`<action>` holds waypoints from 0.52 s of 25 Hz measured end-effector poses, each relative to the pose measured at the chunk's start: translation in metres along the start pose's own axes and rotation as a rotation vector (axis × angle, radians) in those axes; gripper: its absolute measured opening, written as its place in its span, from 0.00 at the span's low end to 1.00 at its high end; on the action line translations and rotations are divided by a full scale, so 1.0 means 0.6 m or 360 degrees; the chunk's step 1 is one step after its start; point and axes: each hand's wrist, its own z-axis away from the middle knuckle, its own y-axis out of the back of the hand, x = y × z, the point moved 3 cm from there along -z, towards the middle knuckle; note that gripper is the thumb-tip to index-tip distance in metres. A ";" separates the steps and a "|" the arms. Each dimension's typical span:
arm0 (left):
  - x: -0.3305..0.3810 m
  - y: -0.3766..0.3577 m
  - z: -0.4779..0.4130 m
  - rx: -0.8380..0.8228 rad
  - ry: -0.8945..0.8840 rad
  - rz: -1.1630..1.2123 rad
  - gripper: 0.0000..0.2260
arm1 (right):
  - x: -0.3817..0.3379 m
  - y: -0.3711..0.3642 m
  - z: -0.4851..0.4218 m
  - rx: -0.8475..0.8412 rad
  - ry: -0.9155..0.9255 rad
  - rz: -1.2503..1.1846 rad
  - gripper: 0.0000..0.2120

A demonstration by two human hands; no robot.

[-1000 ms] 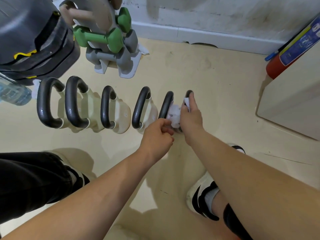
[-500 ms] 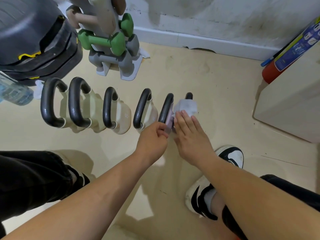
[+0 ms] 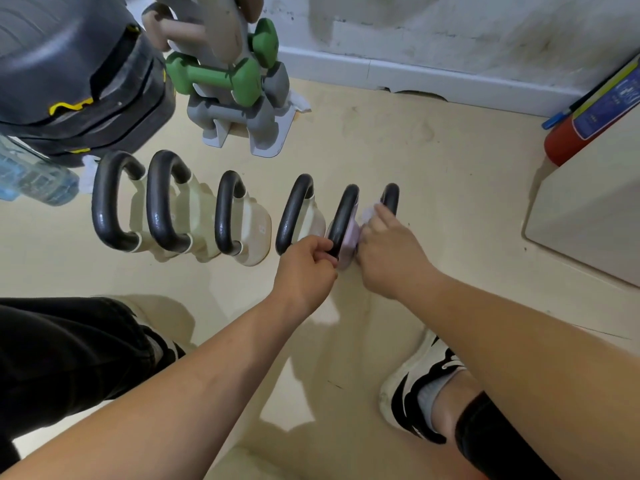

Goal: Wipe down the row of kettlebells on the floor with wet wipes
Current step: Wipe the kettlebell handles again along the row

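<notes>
Fingers (image 3: 325, 255) of my left hand (image 3: 304, 271) curl round the black handle (image 3: 343, 216) of the lilac kettlebell (image 3: 349, 242), 5th in the row on the floor (image 3: 450, 188). Right hand (image 3: 388, 251) lies flat, fingers together (bit blurred), pressing the wet wipe (image 3: 369, 213) btw. that handle and the 6th handle (image 3: 391, 199). Four cream kettlebells (image 3: 256, 233) stand further left, dumbbell rack (image 3: 242, 109) behind them by the wall (image 3: 450, 29).

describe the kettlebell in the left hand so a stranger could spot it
In front of the grey dumbbell rack runs a row of black-handled kettlebells. The held kettlebell, under the left hand, is second from the right. Its body is pale pink; those to its left are cream.
</notes>
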 end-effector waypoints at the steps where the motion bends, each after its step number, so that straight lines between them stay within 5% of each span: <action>1: 0.000 0.000 0.003 -0.0016 -0.0003 0.0012 0.15 | -0.012 -0.001 0.015 -0.0056 0.0101 0.0058 0.20; 5: -0.012 0.012 0.019 -0.0016 0.0011 0.0041 0.14 | -0.027 0.041 0.042 0.0004 0.0046 -0.0235 0.22; 10: -0.024 0.042 0.018 0.0078 0.0061 0.0144 0.12 | 0.000 0.120 0.006 0.0380 -0.0955 -0.1855 0.20; 13: -0.020 0.053 0.007 0.0103 0.0051 0.0242 0.14 | 0.050 0.152 -0.030 0.0735 -0.1131 -0.1887 0.21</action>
